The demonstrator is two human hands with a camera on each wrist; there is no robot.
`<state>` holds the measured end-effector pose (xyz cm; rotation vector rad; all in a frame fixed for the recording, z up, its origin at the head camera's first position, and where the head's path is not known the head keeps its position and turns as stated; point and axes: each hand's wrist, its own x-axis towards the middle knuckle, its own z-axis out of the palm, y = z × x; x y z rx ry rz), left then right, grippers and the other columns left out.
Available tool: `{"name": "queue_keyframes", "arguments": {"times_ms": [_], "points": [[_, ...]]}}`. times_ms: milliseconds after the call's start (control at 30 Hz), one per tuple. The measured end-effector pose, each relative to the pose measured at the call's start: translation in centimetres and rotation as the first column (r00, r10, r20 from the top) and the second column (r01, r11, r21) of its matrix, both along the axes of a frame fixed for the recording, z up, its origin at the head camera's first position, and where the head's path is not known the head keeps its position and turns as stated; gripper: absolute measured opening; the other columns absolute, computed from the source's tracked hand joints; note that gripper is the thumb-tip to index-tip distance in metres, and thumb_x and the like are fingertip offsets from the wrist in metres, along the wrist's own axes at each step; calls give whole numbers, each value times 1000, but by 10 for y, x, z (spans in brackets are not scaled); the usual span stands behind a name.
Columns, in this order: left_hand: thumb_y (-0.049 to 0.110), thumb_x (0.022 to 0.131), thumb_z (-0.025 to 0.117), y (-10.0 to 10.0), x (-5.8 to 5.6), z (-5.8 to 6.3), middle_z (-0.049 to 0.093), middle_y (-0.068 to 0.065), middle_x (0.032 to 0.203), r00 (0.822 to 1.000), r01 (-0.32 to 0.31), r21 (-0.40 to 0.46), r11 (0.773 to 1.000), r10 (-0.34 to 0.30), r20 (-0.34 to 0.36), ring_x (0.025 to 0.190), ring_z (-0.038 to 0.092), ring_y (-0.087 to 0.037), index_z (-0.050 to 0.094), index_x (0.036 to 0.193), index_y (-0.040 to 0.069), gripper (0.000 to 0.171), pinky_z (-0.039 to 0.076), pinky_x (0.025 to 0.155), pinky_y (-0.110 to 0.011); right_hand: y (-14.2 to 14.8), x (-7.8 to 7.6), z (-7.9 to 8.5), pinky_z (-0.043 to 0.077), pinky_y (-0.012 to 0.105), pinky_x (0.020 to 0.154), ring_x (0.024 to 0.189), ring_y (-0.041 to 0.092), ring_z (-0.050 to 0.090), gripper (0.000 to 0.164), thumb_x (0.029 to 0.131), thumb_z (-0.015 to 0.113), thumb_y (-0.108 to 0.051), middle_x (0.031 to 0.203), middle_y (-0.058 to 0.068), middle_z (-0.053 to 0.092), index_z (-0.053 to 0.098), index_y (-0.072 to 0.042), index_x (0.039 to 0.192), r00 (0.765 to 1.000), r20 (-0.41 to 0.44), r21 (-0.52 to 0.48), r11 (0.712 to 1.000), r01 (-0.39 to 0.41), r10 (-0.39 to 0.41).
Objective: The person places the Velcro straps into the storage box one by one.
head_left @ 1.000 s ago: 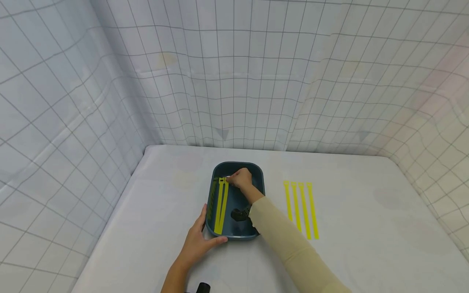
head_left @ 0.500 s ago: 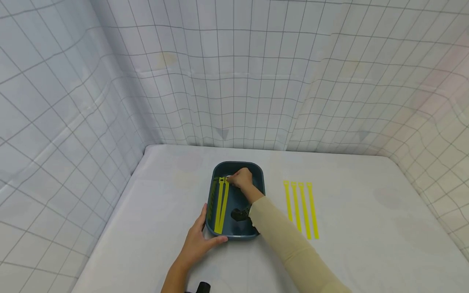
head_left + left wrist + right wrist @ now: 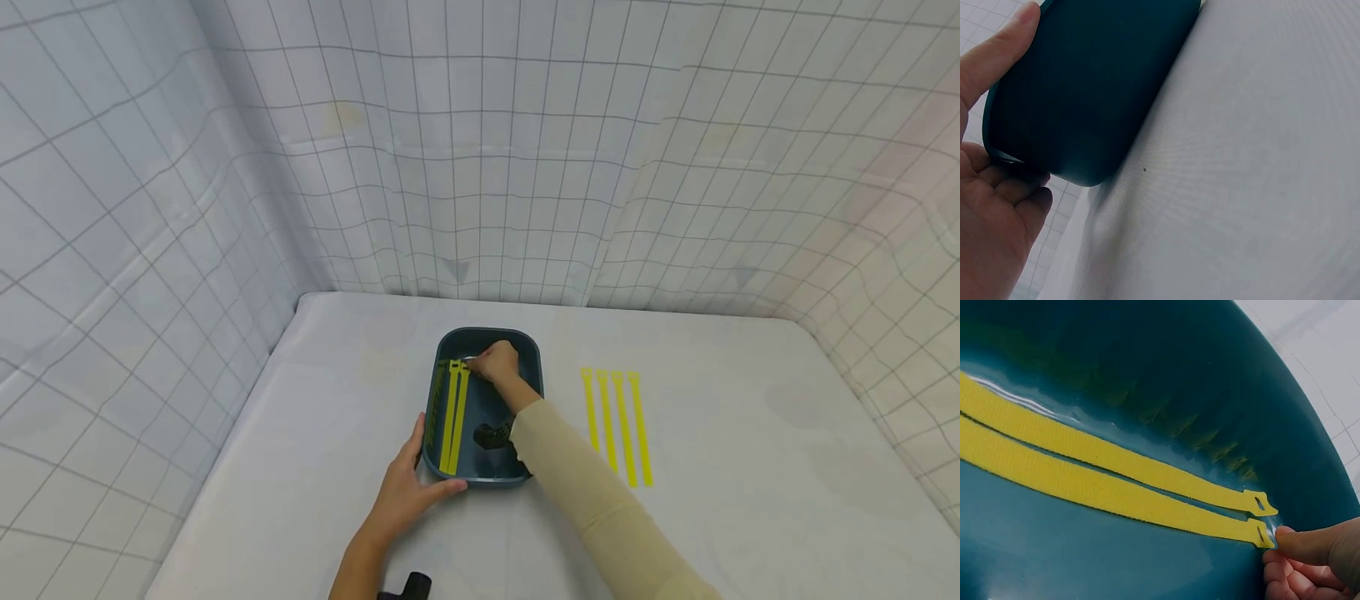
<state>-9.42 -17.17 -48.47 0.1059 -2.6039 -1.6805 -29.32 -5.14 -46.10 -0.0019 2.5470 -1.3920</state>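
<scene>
A dark teal plastic tray point(image 3: 487, 471) stands on the white-covered table. Two yellow hook-and-loop cable straps point(image 3: 1116, 500) with slotted heads lie side by side along its left part. My right hand point(image 3: 497, 363) reaches in at the far end; in the right wrist view its thumb and fingers pinch the head of the nearer strap, the right-hand one in the head view. My left hand point(image 3: 405, 493) holds the tray's near left corner. Its thumb point(image 3: 1007, 53) lies along one side and its fingers round the other, as the left wrist view shows.
Several more yellow straps point(image 3: 624, 425) lie in a row on the table, right of the tray. A black device point(image 3: 491, 437) is by the right wrist, another point(image 3: 416, 586) near the left forearm. White grid-patterned curtains point(image 3: 495, 167) enclose the table's back and sides.
Both hands keep their places at the tray and on the strap's head. The whole head view has shifted very slightly.
</scene>
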Motion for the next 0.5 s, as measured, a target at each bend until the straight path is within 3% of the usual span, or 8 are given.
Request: {"name": "queue_keyframes", "arguments": {"times_ms": [500], "points": [[35, 66, 82, -1, 2, 2, 17, -13, 150, 1000, 8, 6, 1000, -7, -9, 134, 21, -29, 11, 148, 7, 112, 24, 105, -46, 1, 3, 10, 51, 26, 55, 60, 14, 59, 15, 79, 73, -16, 68, 4, 66, 73, -1, 75, 998, -54, 46, 999, -30, 32]]}}
